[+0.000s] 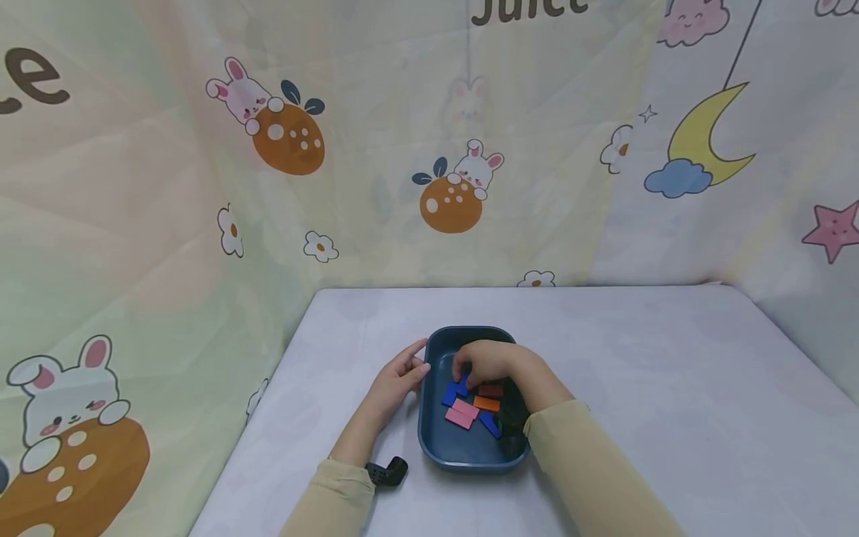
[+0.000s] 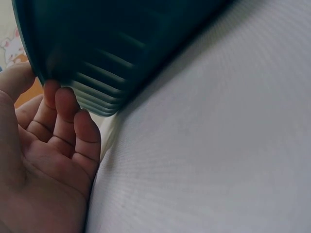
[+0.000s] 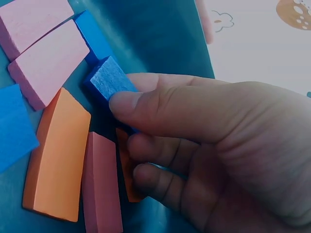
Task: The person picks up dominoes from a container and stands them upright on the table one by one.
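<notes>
One dark teal rectangular tray with rounded corners, on a white cloth-covered table; its right side partly hidden by the right forearm. Left hand: at the tray's left side, thumb at the rim, other fingers bent against the ribbed outer wall, holding it. Right hand: inside the tray, thumb and forefinger clamped on one blue rectangular block, its lower end covered by the thumb; forefinger mostly hidden behind. Also in the tray: a second blue block, partly covered by the held one; two pink rectangular blocks, side by side; one orange block; one red block; a third blue block, cut off in the right wrist view; and an orange-brown piece, largely hidden by fingers. Dark object under the right wrist: indistinct.
</notes>
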Motion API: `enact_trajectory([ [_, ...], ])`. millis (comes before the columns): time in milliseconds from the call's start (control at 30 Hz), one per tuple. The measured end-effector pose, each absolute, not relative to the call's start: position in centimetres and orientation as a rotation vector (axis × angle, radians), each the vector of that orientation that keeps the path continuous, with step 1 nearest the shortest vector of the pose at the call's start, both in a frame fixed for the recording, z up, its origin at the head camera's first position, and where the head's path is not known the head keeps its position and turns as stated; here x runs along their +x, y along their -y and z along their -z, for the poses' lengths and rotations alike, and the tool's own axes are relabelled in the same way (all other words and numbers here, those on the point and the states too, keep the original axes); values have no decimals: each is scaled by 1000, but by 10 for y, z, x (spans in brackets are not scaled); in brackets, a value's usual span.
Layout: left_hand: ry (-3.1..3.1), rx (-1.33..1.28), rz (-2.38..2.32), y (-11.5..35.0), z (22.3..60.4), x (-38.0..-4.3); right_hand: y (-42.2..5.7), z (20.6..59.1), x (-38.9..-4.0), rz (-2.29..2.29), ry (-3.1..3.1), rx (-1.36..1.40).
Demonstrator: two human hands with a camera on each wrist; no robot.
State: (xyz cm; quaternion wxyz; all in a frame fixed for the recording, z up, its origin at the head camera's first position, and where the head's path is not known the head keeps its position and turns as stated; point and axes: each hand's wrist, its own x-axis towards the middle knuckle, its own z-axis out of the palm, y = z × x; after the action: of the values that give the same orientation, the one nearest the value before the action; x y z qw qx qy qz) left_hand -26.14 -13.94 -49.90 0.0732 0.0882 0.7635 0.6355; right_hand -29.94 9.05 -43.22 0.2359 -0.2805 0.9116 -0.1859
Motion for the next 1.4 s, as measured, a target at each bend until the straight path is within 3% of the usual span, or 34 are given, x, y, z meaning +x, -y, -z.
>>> enact_trajectory([
  [800,-2329,264,-1871,139,497,-260,-97,412,-299,673,-2675,-773],
  [1167,-2360,244,-1838,134,474,-246,-128,392,-293,1017,-2791,-768],
  [1400,-2354,226,-1840,137,494,-258,-156,392,-287,1136,-2872,-693],
])
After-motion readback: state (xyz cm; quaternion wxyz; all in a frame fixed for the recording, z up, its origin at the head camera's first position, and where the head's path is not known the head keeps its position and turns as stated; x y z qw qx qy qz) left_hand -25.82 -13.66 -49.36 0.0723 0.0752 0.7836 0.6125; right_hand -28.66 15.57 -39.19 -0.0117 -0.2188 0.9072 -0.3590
